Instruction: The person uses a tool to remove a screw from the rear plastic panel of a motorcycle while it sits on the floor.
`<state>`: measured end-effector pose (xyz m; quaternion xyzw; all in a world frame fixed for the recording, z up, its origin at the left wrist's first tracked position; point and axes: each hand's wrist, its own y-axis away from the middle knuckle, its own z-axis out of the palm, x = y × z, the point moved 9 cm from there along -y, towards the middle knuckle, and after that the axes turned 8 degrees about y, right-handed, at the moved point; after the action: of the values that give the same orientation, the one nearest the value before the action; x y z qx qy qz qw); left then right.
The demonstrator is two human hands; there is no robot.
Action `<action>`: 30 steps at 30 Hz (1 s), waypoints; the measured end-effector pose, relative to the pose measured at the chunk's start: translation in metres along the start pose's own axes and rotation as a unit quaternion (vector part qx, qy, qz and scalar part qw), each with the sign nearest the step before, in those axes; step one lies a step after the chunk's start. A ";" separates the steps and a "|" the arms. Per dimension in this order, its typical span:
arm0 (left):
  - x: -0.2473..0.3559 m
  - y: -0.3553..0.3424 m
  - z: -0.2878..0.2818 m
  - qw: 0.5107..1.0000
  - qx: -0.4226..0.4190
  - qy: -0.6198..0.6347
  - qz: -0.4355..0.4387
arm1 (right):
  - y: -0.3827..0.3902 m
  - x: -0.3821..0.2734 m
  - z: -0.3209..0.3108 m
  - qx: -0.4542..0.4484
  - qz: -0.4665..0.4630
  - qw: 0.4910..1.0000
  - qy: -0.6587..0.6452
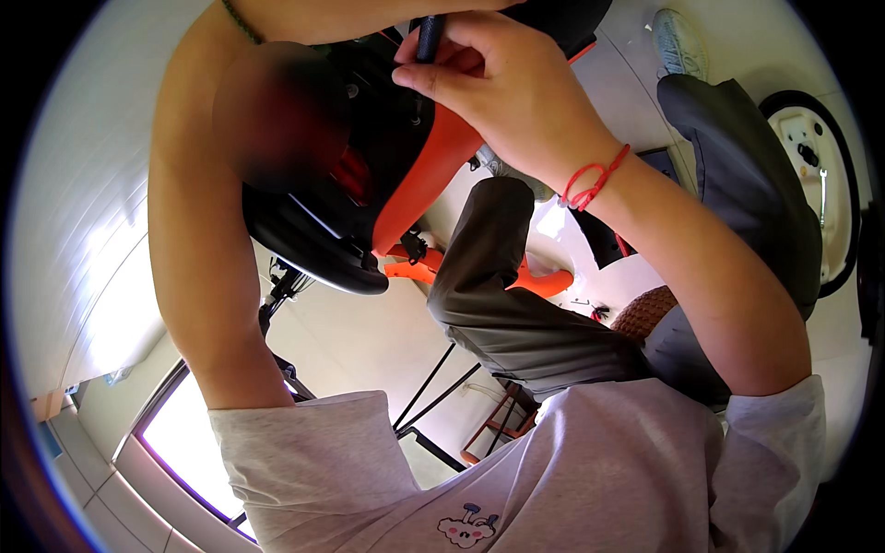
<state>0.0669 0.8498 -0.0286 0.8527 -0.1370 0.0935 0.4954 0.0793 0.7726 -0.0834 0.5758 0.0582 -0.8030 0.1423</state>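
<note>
My right hand is closed round a black knurled tool handle, pinched between thumb and fingers; the tool's working end does not show. Just below and to the left is a black and orange vehicle body, with a bright orange side panel under my wrist and a curved black edge. A small red part shows inside it. My left forearm bends across the top, over the black part; the left hand lies beyond the upper edge. A dark blurred patch hides some of the body.
Orange curved pieces lie on the floor beyond my bent knee. A white rounded panel with a black rim lies at the right, with a silver wrench on it. A brown woven seat is under me. Thin black legs stand lower down.
</note>
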 end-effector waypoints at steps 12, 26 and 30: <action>-0.001 0.011 -0.013 0.998 -0.039 0.040 0.013 | 0.003 -0.001 -0.012 0.042 -0.012 0.999 -0.012; -0.003 0.021 -0.012 0.995 -0.069 0.074 0.020 | -0.001 0.001 -0.015 0.025 0.025 0.999 -0.030; -0.004 0.015 -0.010 0.990 -0.077 0.105 0.050 | -0.001 0.003 -0.008 0.018 0.014 0.997 -0.080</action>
<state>0.0581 0.8523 -0.0128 0.7893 -0.1338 0.1963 0.5662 0.0849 0.7751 -0.0889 0.5127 0.0240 -0.8454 0.1476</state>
